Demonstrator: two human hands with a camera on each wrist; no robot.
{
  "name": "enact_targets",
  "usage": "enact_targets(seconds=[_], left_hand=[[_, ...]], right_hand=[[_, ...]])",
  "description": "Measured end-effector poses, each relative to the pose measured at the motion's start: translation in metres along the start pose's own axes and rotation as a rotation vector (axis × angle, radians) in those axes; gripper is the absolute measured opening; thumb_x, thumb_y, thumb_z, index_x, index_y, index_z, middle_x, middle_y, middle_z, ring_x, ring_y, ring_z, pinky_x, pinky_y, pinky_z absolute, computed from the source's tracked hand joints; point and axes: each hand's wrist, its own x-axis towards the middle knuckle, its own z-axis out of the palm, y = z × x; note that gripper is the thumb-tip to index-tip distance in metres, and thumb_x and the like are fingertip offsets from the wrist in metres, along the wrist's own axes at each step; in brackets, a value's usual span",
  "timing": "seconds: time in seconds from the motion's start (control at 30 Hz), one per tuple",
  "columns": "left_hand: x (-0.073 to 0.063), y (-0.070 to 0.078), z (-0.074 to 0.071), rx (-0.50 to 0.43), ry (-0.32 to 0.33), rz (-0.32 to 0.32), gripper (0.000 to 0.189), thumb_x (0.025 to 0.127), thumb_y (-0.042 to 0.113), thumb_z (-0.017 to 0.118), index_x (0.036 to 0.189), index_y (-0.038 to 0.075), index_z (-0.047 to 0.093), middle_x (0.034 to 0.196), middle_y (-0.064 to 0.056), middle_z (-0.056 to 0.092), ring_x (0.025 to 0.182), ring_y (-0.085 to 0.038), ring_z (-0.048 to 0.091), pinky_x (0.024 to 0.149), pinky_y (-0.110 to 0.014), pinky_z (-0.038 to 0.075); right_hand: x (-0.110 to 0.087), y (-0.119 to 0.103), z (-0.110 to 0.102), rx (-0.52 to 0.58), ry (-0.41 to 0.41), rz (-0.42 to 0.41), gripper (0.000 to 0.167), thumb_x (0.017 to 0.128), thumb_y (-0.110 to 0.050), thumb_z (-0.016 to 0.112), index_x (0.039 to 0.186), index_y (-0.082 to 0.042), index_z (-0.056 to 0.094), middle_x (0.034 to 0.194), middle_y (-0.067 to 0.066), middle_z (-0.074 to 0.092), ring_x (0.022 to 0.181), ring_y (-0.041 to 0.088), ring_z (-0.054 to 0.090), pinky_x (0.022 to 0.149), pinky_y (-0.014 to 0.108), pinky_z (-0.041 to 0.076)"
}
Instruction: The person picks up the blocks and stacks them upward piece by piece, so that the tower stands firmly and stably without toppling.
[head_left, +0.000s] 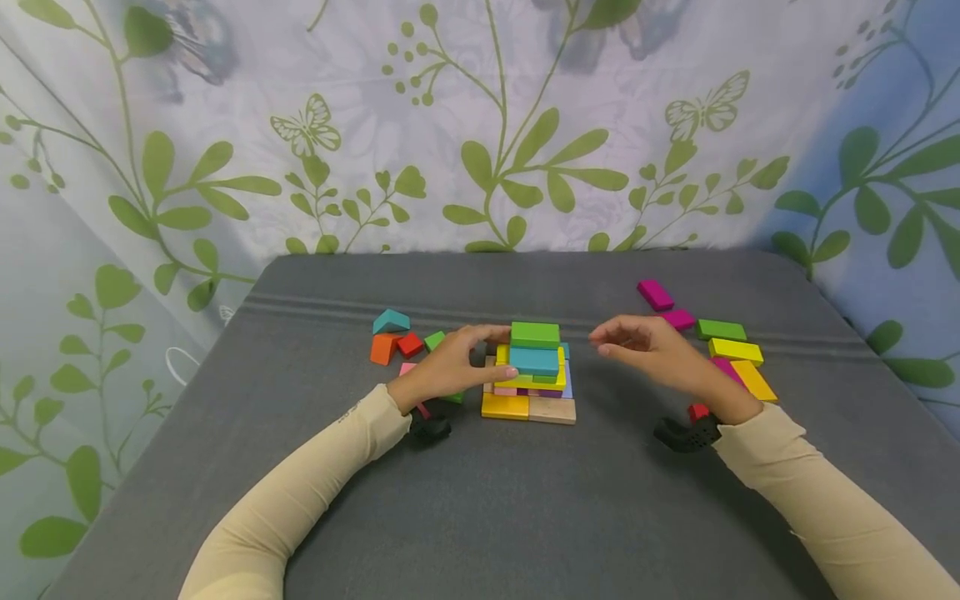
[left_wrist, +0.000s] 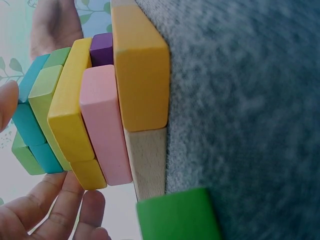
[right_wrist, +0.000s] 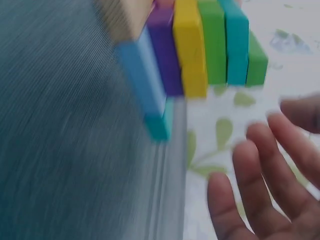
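Note:
A layered stack of coloured wooden blocks stands mid-table, with an orange block [head_left: 505, 407] and a plain wood block [head_left: 552, 410] at its base. Higher up are yellow blocks [left_wrist: 75, 105], a teal block [head_left: 533, 362] and a green block [head_left: 535, 334] on top. My left hand [head_left: 448, 364] is spread around the stack's left side, thumb towards the front, fingers towards the back; whether they touch is hard to tell. To the stack's right hovers my right hand [head_left: 651, 346], fingers loosely bent and holding nothing. In the right wrist view its fingers are apart from the blocks.
Left of the stack lie a teal roof-shaped block [head_left: 392, 322], an orange block [head_left: 383, 349], a red block [head_left: 410, 344] and green blocks. By the right hand are magenta [head_left: 656, 294], green [head_left: 722, 330] and yellow blocks [head_left: 736, 352]. A patterned curtain [head_left: 450, 125] hangs behind the grey table.

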Motion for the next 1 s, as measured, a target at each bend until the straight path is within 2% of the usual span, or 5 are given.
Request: enact_targets(seconds=[0.1,0.33,0.6,0.83,1.0], left_hand=[[0.000,0.001,-0.001,0.001,0.004,0.006,0.069,0.102,0.025,0.078,0.160,0.001,0.050,0.156,-0.014,0.059,0.144,-0.034,0.051,0.118,-0.055,0.043],[0.000,0.001,-0.001,0.011,0.006,0.013,0.069,0.102,0.025,0.078,0.159,-0.001,0.050,0.155,-0.015,0.059,0.139,-0.033,0.055,0.115,-0.052,0.046],[-0.001,0.003,-0.001,0.016,0.009,0.024,0.068,0.102,0.024,0.078,0.159,-0.001,0.050,0.154,-0.015,0.060,0.136,-0.032,0.056,0.114,-0.052,0.046],[0.000,0.002,0.000,0.011,0.009,0.024,0.068,0.102,0.024,0.078,0.159,-0.002,0.051,0.154,-0.015,0.060,0.136,-0.032,0.056,0.114,-0.051,0.046],[0.000,0.001,0.001,0.003,0.010,0.021,0.067,0.102,0.023,0.077,0.159,-0.001,0.050,0.154,-0.015,0.060,0.135,-0.032,0.056,0.113,-0.051,0.046]], right_hand=[[-0.013,0.009,-0.015,-0.042,-0.071,-0.004,0.021,0.103,-0.001,0.072,0.123,0.005,0.074,0.116,0.019,0.075,0.099,0.014,0.073,0.087,0.020,0.058],[-0.047,0.037,-0.053,-0.211,-0.201,-0.045,0.022,0.097,0.005,0.077,0.118,0.001,0.075,0.113,0.002,0.077,0.101,-0.002,0.069,0.082,0.020,0.058],[-0.083,0.058,-0.092,-0.343,-0.280,-0.050,0.025,0.087,0.003,0.086,0.108,-0.004,0.076,0.094,-0.016,0.065,0.080,0.002,0.057,0.064,0.024,0.051],[-0.098,0.061,-0.102,-0.408,-0.311,0.004,0.032,0.081,-0.004,0.093,0.108,-0.007,0.076,0.095,-0.019,0.062,0.080,0.001,0.050,0.064,0.025,0.043],[-0.099,0.061,-0.096,-0.436,-0.314,-0.025,0.035,0.079,-0.001,0.093,0.106,-0.010,0.073,0.094,-0.019,0.057,0.081,0.000,0.048,0.064,0.024,0.042]])
